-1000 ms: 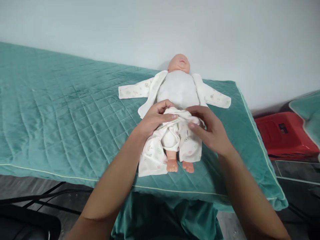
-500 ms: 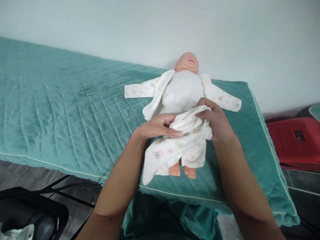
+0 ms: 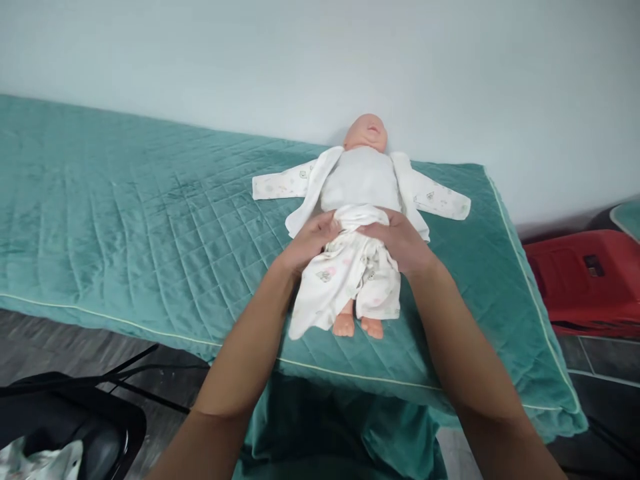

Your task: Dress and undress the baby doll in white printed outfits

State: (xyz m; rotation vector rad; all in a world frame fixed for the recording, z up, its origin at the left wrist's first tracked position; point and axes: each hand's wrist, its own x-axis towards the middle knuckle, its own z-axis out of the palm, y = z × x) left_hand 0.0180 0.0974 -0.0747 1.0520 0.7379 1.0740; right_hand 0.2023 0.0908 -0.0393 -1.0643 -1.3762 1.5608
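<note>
A baby doll (image 3: 361, 177) lies on its back, head toward the wall and bare feet toward me. Its white printed jacket (image 3: 440, 195) is spread open, with both sleeves stretched out sideways. White baby pants (image 3: 373, 267) with a pink and green print cover its legs, bunched at the waist. My left hand (image 3: 315, 237) grips the waistband on the left side, and my right hand (image 3: 397, 240) grips it on the right. Some fingertips are hidden in the cloth. One pant leg flares out flat to the left; both feet show below the hems.
A green quilted cover (image 3: 150, 227) lies over the bed against a pale wall (image 3: 200, 60). To the right is a red case (image 3: 585, 280). A black chair (image 3: 90, 427) with cloth on it stands at the lower left.
Both hands have moved up the doll with the waistband, bringing the pants to its lower belly. The right hand has shifted left. My view has also shifted slightly.
</note>
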